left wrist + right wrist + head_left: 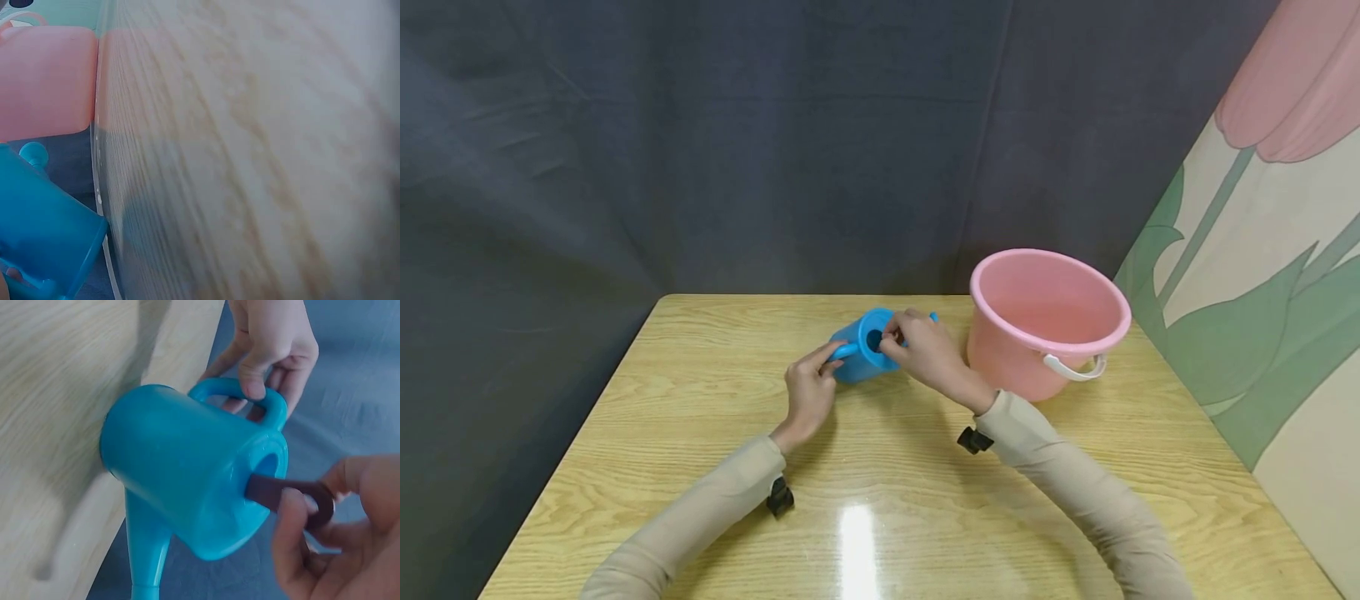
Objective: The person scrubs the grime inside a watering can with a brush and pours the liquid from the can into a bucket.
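Head view: the blue watering can (850, 372) is left of the pink bucket (1013, 362), at the wooden table (662, 425). Left wrist view: the can tilts. Right wrist view: the left hand (273, 353) curls around its handle (275, 415); the right hand (369, 550) pinches a brown ring-ended piece (269, 491) entering the opening (269, 465).

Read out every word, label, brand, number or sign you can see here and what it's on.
None that I can read.
The blue watering can, the dark piece in the right hand, the pink bucket and the flowered backdrop show no lettering.
The black wrist pieces are too small to judge.
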The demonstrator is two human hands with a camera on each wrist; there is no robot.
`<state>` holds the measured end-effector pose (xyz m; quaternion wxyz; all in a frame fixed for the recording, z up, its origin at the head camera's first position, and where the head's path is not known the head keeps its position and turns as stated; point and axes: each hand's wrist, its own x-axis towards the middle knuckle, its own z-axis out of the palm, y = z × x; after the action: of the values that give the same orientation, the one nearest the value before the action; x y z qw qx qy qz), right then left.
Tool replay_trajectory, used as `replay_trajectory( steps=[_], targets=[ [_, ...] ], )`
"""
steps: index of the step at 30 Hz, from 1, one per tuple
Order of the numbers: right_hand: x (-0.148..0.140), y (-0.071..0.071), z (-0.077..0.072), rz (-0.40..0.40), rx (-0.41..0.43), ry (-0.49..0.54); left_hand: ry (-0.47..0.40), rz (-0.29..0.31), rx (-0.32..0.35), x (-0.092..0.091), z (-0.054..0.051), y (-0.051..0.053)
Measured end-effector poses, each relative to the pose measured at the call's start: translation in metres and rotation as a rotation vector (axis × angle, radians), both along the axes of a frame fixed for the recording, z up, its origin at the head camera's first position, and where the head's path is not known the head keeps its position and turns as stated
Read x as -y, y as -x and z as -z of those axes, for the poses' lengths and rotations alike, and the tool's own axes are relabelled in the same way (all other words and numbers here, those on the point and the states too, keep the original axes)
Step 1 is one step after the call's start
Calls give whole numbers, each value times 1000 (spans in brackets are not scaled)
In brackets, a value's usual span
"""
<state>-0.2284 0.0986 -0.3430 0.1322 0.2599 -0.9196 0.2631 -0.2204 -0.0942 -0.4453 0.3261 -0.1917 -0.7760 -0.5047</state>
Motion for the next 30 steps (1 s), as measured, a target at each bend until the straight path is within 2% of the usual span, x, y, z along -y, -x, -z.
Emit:
replay_trajectory(
  steps=[5, 13, 20, 30],
  targets=[
    [4, 0, 4, 78, -30, 4, 4, -6, 13, -1, -1, -1],
    [7, 4, 11, 106, -78, 40, 5, -16, 7, -1, 0, 1],
    [6, 6, 11, 107, -105, 89, 12, -10, 3, -2, -1, 1],
    [8, 0, 3, 70, -198, 142, 2, -13, 36, -1, -2, 1]
  ],
)
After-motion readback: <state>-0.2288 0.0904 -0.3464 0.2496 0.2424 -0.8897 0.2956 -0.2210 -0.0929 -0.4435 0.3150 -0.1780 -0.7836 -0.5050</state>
